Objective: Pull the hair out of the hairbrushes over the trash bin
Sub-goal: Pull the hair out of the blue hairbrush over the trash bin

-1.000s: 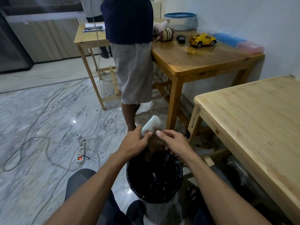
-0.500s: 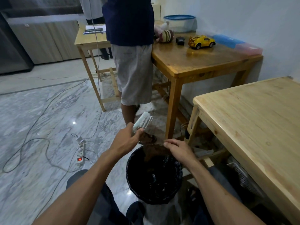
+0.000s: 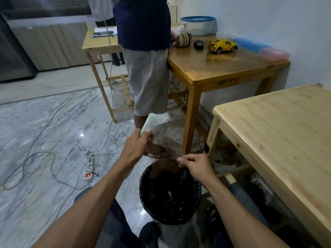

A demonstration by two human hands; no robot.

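Observation:
My left hand (image 3: 137, 146) grips a pale green hairbrush (image 3: 151, 123) by its handle, the bristled head tilted up and away above the floor, left of the bin. My right hand (image 3: 194, 164) is pinched on a clump of brown hair (image 3: 168, 162) that hangs at the far rim of the black trash bin (image 3: 170, 192). The bin stands on the floor between my knees and is lined with a black bag.
A person in grey shorts (image 3: 148, 81) stands just beyond the brush. A wooden table (image 3: 279, 140) is at my right, another table (image 3: 223, 68) with a yellow toy car (image 3: 222, 46) behind. A power strip (image 3: 89, 167) and cables lie on the marble floor at left.
My left hand has drawn the brush up and left, away from the bin. My right hand has pulled the hair clump off it and lowered it to the bin's rim.

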